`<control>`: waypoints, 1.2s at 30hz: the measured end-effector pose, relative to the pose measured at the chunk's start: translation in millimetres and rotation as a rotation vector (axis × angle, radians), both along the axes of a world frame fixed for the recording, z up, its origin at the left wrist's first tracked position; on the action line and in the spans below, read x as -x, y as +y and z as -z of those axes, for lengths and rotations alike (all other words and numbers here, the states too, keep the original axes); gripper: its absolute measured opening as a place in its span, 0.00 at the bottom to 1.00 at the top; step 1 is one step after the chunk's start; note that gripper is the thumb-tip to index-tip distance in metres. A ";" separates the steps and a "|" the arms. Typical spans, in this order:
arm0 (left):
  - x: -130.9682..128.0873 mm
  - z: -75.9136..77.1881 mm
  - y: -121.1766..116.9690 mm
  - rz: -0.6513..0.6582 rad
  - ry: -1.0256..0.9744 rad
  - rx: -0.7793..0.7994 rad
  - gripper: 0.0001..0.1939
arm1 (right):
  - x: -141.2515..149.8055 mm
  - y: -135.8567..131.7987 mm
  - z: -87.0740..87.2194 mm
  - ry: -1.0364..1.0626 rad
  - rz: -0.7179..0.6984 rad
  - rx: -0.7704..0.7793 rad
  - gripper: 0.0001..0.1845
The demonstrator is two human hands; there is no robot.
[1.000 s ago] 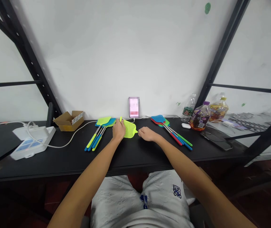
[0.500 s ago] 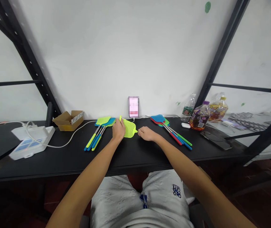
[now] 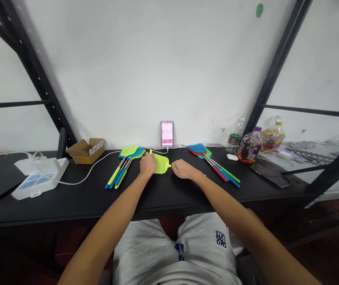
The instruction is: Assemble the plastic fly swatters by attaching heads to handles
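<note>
Left of the fingers lie lime-green and blue plastic swatters with metal shafts [image 3: 129,151]. The left hand [image 3: 148,163] curls its fingers on one edge of a lime-green, perforated plastic swatter head [image 3: 161,164] between both hands; the right hand [image 3: 182,169] closes its fingers at the narrow neck, pinch partly hidden. Keeping both grips in line should spare that neck from bending.

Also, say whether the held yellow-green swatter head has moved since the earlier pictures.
Yes, slightly: the held swatter head now sits lower in view, farther below the propped phone.
</note>
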State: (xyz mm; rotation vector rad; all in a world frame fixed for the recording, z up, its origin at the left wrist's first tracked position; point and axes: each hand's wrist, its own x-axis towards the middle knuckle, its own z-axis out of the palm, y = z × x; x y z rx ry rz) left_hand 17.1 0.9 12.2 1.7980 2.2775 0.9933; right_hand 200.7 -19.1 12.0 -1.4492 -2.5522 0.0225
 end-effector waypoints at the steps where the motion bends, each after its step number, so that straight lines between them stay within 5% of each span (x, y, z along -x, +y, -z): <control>1: 0.2 -0.2 -0.1 -0.006 -0.003 0.019 0.19 | 1.0 -2.2 -0.7 -0.022 0.009 -0.004 0.21; 19: 16.0 -0.7 11.7 0.011 -0.013 0.182 0.17 | 15.3 -24.8 -11.0 -0.166 0.076 -0.121 0.21; 36: -0.4 1.3 -2.8 0.050 0.038 -0.146 0.17 | 7.1 -12.2 -3.1 -0.009 0.073 -0.048 0.19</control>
